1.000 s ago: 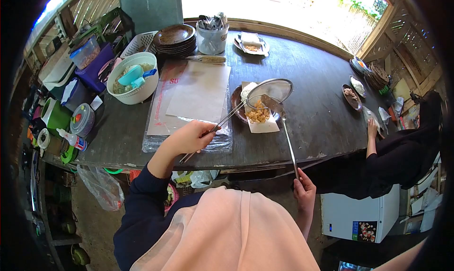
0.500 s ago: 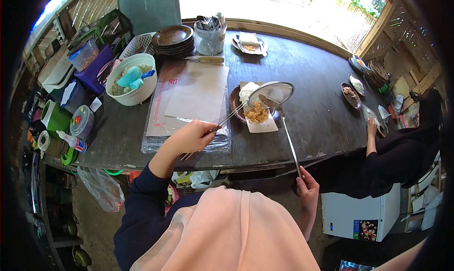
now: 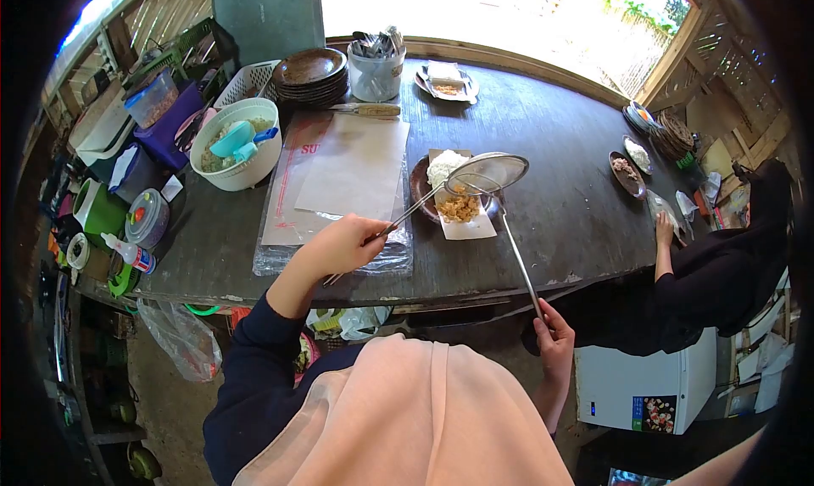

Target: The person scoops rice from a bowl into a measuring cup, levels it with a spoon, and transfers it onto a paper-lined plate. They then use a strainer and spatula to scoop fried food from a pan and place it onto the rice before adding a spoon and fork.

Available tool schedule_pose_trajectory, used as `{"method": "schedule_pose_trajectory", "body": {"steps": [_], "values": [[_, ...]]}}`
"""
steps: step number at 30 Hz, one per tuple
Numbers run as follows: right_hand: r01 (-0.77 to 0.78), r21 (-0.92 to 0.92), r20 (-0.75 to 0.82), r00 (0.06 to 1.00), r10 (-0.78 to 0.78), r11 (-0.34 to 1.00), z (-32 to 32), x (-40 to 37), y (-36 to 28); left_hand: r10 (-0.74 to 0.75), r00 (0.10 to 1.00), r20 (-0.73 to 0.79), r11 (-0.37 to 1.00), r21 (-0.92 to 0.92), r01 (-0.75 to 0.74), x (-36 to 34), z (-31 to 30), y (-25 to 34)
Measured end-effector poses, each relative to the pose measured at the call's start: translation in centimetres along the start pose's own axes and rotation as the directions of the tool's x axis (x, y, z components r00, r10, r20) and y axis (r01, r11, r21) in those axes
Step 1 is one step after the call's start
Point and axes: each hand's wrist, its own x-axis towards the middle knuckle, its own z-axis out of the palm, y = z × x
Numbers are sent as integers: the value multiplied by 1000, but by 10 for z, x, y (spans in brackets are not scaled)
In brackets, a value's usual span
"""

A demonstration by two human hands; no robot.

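Note:
My left hand (image 3: 349, 238) is closed round the wire handle of a round mesh strainer (image 3: 496, 173). The strainer is tilted over a brown plate (image 3: 419, 187) lined with a sheet of paper (image 3: 471, 230). On that paper sit a mound of white rice (image 3: 444, 165) and a heap of golden-brown crumbly food (image 3: 458, 208), partly covered by the strainer's rim in this view. My right hand (image 3: 553, 329) grips the long metal handle of a ladle (image 3: 522, 265), whose head is close beneath the strainer at the plate's right side.
Paper sheets (image 3: 352, 164) in plastic lie left of the plate. Farther left stands a white tub of rice (image 3: 246, 176) with a blue scoop. Stacked brown plates (image 3: 312, 70) and a cutlery bucket (image 3: 376, 72) stand behind. At the right, another person's hand (image 3: 666, 227) rests by small dishes (image 3: 627, 174).
The brown piece seen at the strainer's mesh half a second ago no longer shows there. The strainer has tipped slightly, and the ladle has shifted a little; both hands keep their grip.

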Motion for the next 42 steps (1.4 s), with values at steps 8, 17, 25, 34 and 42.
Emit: {"method": "schedule_pose_trajectory", "body": {"steps": [8,17,25,34,42], "values": [[1,-87,14,1000,1,996,-8,-3,-7,-17,1000,-16,1000,18,17,-2,1,-3],[80,-118,3,997,-80,990,-1,-3,-14,-10,1000,-27,1000,24,10,-6,0,4],[53,-169,-29,998,-59,984,-4,-8,-16,-23,999,-32,1000,9,23,-6,0,0],[82,-157,-9,996,-84,984,1,-8,-10,-18,999,-30,1000,-3,18,-8,-4,-2],[33,-141,-73,996,-44,989,-1,-7,-9,7,999,-32,1000,-19,-8,-6,-2,-6]]}}
